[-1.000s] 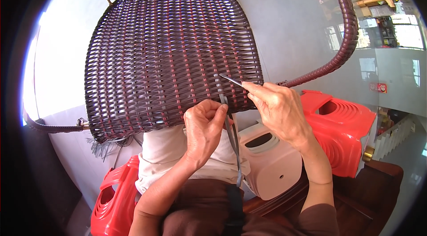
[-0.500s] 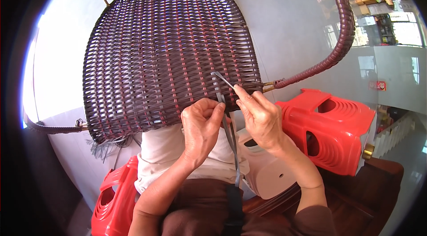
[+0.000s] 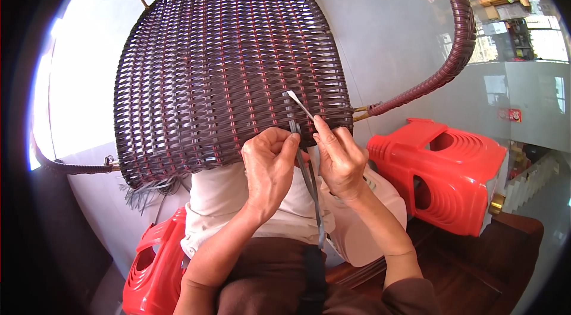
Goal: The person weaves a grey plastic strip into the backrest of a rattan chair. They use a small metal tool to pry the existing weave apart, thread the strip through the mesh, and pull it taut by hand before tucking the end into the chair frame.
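A dark brown and red woven wicker chair panel (image 3: 214, 65) lies in front of me with its lower edge near my lap. My left hand (image 3: 270, 163) is closed at that edge, thumb and fingers pinching a grey flat weaving strip (image 3: 311, 187). The strip runs up into the weave and its loose end hangs to my lap. In my right hand (image 3: 342, 160) is a slim metal tool with a flat, screwdriver-like blade (image 3: 295, 98). Its tip points up and left, at or just over the weave; contact is unclear. My fingers hide its handle.
Wrapped curved arms (image 3: 455, 47) extend from both sides of the panel. A red plastic stool (image 3: 446, 166) lies on its side at right, another red stool (image 3: 157, 261) stands at lower left. A pale pink plastic piece (image 3: 375, 226) and dark wooden furniture (image 3: 476, 261) sit beside my lap.
My right hand has shifted slightly left and down, and the blade has turned so it now shines brighter. My left hand keeps its pinch almost in place.
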